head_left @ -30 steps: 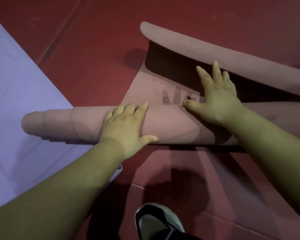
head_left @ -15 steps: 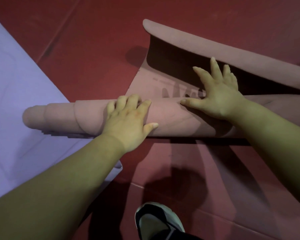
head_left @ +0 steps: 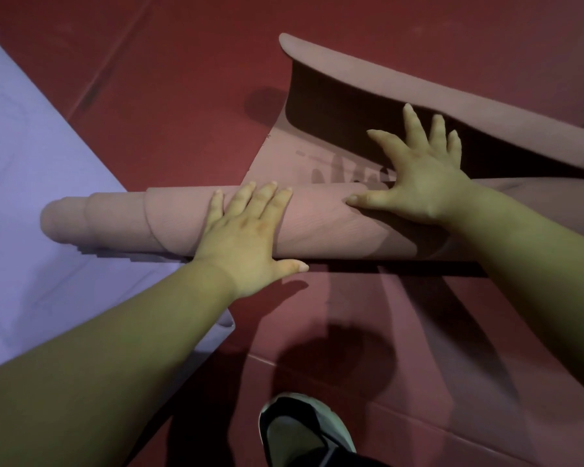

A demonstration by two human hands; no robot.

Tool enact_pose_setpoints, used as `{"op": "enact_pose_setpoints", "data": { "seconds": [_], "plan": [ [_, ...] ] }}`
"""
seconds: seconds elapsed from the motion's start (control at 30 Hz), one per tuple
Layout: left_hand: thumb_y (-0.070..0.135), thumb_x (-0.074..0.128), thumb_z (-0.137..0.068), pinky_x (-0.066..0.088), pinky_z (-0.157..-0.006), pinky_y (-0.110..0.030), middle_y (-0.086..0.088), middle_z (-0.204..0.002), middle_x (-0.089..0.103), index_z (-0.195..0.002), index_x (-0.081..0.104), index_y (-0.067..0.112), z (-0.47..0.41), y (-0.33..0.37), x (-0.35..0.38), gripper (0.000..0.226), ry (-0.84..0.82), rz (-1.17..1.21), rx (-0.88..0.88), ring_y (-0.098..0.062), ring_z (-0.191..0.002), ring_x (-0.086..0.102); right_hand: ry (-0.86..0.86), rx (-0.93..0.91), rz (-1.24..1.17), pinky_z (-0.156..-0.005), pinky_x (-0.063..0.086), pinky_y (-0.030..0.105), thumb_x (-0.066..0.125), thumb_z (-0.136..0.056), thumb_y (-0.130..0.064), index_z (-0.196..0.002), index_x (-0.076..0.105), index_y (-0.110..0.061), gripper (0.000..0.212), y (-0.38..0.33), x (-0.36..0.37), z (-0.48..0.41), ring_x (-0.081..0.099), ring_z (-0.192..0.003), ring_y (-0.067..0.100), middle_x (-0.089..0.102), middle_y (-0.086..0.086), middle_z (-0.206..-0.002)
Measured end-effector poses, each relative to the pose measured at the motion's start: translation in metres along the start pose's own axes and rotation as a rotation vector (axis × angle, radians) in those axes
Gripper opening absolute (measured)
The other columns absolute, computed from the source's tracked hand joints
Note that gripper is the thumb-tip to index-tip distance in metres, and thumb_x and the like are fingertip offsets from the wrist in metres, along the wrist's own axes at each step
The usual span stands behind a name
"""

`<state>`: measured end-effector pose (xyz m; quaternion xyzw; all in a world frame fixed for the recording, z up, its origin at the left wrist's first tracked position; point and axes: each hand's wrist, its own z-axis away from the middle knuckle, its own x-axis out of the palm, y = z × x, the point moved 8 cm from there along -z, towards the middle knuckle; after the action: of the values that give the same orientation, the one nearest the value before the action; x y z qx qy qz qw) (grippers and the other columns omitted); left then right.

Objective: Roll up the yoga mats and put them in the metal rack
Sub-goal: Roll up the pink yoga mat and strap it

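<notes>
1. Down by the person's shoe (head_left: 304,429), only the red floor (head_left: 189,106) shows. No metal rack is in sight.
2. The left hand (head_left: 246,237) lies flat on the roll with its fingers straight and close together. It presses and does not grab.
3. The pink yoga mat (head_left: 317,224) is mostly rolled. It lies across the floor, with its left end over the purple mat (head_left: 48,163).
4. The pink yoga mat looks soft, bendy and light. Its left end pokes out in steps, so I think it rolls crooked. Flat palms set wide apart suit pushing; two arms around the roll suit carrying.
5. The right hand (head_left: 418,183) is flat too, fingers spread wide, over the roll's far side.
6. Beyond it, a short flat piece is left, and the far end curls up.
7. Since a second ago the roll has gone a little farther away, and the left fingers lie straighter.
</notes>
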<state>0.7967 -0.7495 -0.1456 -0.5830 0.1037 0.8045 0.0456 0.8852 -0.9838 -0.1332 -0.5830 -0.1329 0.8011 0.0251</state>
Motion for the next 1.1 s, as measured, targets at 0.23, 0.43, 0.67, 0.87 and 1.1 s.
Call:
{"op": "enact_pose_setpoints", "data": {
  "seconds": [0.23,0.43,0.67,0.87,1.1],
  "plan": [
    [0.09,0.059,-0.063,-0.003,-0.12,-0.065,0.005,-0.169,0.002,-0.158,-0.007,0.035,-0.022,-0.002,-0.002,0.128,-0.057,-0.058,-0.014,-0.025,-0.156,-0.001,-0.047,-0.012,0.033,-0.121,-0.006,0.065,0.048,-0.049,-0.103,-0.158,0.012,-0.047,0.128,0.001,0.002,-0.009,-0.015,-0.152,0.046,-0.018,0.005,-0.169],
    [0.084,0.069,-0.06,0.003,-0.119,-0.067,0.001,-0.164,0.019,-0.157,0.006,0.035,-0.033,-0.001,-0.007,0.126,-0.027,-0.076,-0.04,-0.027,-0.151,0.014,-0.093,-0.039,0.068,-0.121,-0.004,0.066,0.035,-0.041,-0.111,-0.158,0.004,-0.047,0.137,-0.001,0.007,-0.016,-0.013,-0.153,0.045,-0.018,0.003,-0.169],
    [0.084,0.068,-0.059,0.028,-0.115,-0.048,0.006,-0.146,0.048,-0.15,0.031,0.033,-0.035,0.0,-0.015,0.111,0.011,-0.148,0.056,-0.028,-0.132,0.042,-0.056,-0.061,0.072,-0.121,-0.003,0.066,0.036,-0.044,-0.11,-0.157,-0.005,-0.047,0.135,-0.004,0.008,-0.007,-0.01,-0.153,0.046,-0.019,0.003,-0.169],
    [0.093,0.058,-0.052,0.041,-0.101,-0.041,0.01,-0.137,0.058,-0.146,0.037,0.038,-0.003,-0.003,-0.003,0.11,-0.158,-0.093,0.095,-0.024,-0.118,0.05,-0.13,-0.08,0.03,-0.121,-0.005,0.063,0.035,-0.048,-0.107,-0.156,-0.008,-0.049,0.13,-0.012,0.022,0.026,-0.011,-0.153,0.045,-0.022,0.001,-0.168],
    [0.095,0.059,-0.049,0.04,-0.099,-0.041,0.013,-0.123,0.064,-0.139,0.038,0.046,0.024,0.006,0.014,0.105,-0.382,-0.039,0.092,-0.021,-0.112,0.055,-0.17,-0.098,0.038,-0.122,-0.005,0.06,0.031,-0.065,-0.1,-0.156,-0.011,-0.048,0.113,-0.021,0.038,0.07,-0.01,-0.153,0.045,-0.025,0.001,-0.167]
  ]
}}
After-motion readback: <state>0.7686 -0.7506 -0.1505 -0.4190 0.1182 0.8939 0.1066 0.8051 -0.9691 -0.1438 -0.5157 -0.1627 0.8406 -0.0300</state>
